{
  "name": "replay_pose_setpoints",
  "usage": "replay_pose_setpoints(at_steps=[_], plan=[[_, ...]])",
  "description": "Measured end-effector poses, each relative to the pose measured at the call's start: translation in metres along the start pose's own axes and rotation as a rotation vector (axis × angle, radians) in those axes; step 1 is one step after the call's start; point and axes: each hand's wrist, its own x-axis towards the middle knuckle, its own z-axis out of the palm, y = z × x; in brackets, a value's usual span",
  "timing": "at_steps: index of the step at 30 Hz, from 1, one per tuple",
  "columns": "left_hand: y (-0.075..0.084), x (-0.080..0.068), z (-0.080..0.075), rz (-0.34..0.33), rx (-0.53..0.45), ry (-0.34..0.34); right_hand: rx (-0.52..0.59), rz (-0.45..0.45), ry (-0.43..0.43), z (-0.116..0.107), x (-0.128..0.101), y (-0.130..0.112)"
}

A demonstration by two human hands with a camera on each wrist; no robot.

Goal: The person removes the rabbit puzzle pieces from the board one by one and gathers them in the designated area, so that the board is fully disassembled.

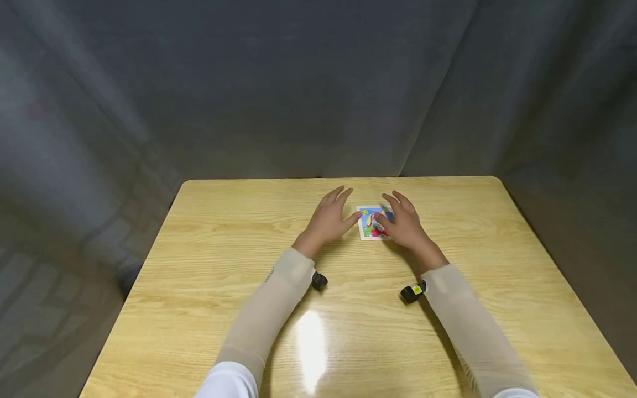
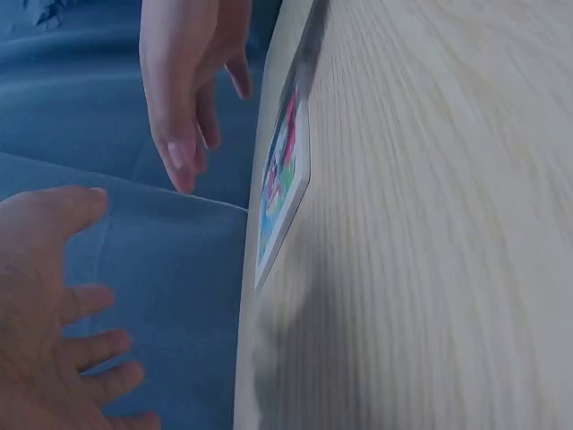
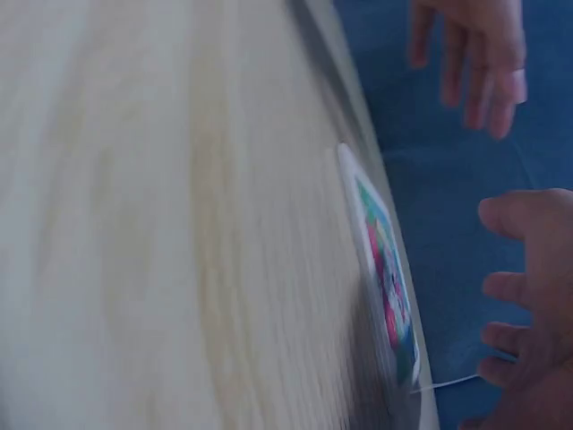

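**Mia:** Looking down from the head view, I see a small flat square card with a white border and a bright blue, red, yellow and green picture (image 1: pixel 373 222). It lies flat on the light yellow wooden table (image 1: pixel 224 249), a bit past the middle, closer to the far edge.

**Ben:** Where are the hands?

**Mia:** One on each side of the card. The left hand (image 1: pixel 330 218) is just beside its left edge. The fingers are straight and spread apart, and it holds nothing. The thumb tip is right at the card's left edge, but I cannot tell if it touches.

**Ben:** And the other one?

**Mia:** The right hand (image 1: pixel 404 222) is over the card's right side. Its fingers are loose and spread too, and they are not wrapped around anything. The thumb sits over the picture. In the wrist views both hands look lifted a little off the card.

**Ben:** What else is there?

**Mia:** Long pale beige sleeves (image 1: pixel 278 298) cover both arms. A small black camera on the left wrist (image 1: pixel 319 281) and a small black camera with a yellow spot on the right wrist (image 1: pixel 413 291) point at the hands. A dark grey cloth curtain (image 1: pixel 318 83) hangs behind the table. A white patch of shine (image 1: pixel 311 342) glows on the wood near the person.
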Motion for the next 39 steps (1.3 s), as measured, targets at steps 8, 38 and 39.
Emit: replay_pose_setpoints(at_steps=[8, 38, 39], plan=[[0.010, 0.011, 0.018, -0.013, -0.062, -0.055, 0.084, 0.049, 0.024, 0.004, 0.004, 0.004], [0.005, 0.007, 0.049, -0.104, 0.053, -0.151, -0.024, 0.109, -0.054, 0.031, -0.008, -0.005], [0.005, 0.007, 0.050, -0.100, 0.058, -0.151, -0.030, 0.111, -0.053, 0.031, -0.009, -0.005]])
